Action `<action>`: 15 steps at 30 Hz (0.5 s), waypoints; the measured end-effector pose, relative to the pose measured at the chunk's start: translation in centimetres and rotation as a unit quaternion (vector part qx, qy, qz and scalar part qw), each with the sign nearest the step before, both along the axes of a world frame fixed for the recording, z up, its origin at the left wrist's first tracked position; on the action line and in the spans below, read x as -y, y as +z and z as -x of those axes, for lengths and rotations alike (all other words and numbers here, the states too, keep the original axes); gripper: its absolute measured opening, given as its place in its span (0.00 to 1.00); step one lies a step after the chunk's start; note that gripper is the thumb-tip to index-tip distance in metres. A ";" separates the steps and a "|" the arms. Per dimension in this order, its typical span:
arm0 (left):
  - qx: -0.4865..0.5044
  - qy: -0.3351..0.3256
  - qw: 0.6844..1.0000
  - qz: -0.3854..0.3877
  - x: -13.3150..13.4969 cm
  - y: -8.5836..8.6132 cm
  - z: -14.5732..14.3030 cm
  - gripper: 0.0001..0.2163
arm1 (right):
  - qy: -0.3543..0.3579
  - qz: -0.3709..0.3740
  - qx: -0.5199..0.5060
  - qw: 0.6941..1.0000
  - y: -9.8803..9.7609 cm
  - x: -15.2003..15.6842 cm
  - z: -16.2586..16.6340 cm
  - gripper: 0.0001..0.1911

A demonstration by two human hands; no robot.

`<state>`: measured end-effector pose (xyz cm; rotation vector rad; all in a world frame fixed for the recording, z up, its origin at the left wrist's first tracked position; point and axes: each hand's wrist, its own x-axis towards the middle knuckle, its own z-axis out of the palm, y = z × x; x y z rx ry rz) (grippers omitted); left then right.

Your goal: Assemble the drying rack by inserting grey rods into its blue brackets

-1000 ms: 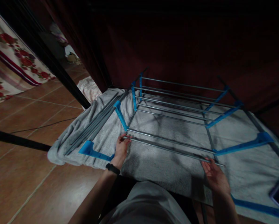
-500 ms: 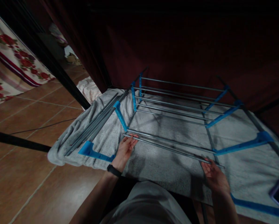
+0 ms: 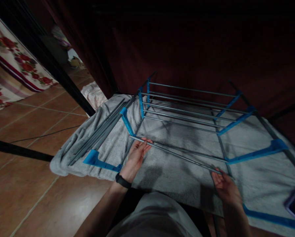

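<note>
Rod (image 3: 179, 155) spans the gap between both hands, held crosswise above the gray blanket (image 3: 167, 184), on the near side of the rack (image 3: 186, 107). The left hand (image 3: 137, 154) pinches it lightly, fingers reaching out under the metal, with a short length jutting past toward the left bracket (image 3: 128, 123). That end lies just beside the bracket's lower tip; whether they touch, I cannot tell. The right hand (image 3: 226, 188) is turned partly palm up and pinches close to the other end, which hangs near the right bracket (image 3: 257, 154) but apart from its tip.

The step in hand looks like lining up a loose crossbar with the blue brackets; it does not appear seated at either side. A mounted bar (image 3: 194, 153) runs just behind it, partly crossed by it. The next move seems to call for steadying the left end against its socket while the right hand keeps the far end level, then easing it in without twisting the bracket. Which socket is meant is unclear. Spare tubes (image 3: 98, 133) lie bundled on the blanket at left.
</note>
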<state>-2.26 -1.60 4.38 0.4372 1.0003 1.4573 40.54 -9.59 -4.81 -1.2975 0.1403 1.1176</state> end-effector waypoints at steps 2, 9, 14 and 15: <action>0.001 -0.006 1.000 -0.013 0.0 0.4 -0.4 0.15 | -0.002 0.006 -0.013 1.000 0.1 0.0 0.0 0.08; -0.015 -0.037 0.998 -0.042 -0.2 2.6 -1.9 0.18 | -0.002 0.005 -0.032 0.999 0.2 0.2 0.8 0.10; -0.017 -0.046 0.997 -0.053 -0.1 4.0 -2.9 0.19 | 0.013 -0.007 -0.028 1.000 0.3 0.2 1.6 0.09; -0.020 -0.048 0.997 -0.054 -0.1 4.2 -3.0 0.18 | 0.017 -0.008 -0.026 0.999 0.3 0.2 1.8 0.09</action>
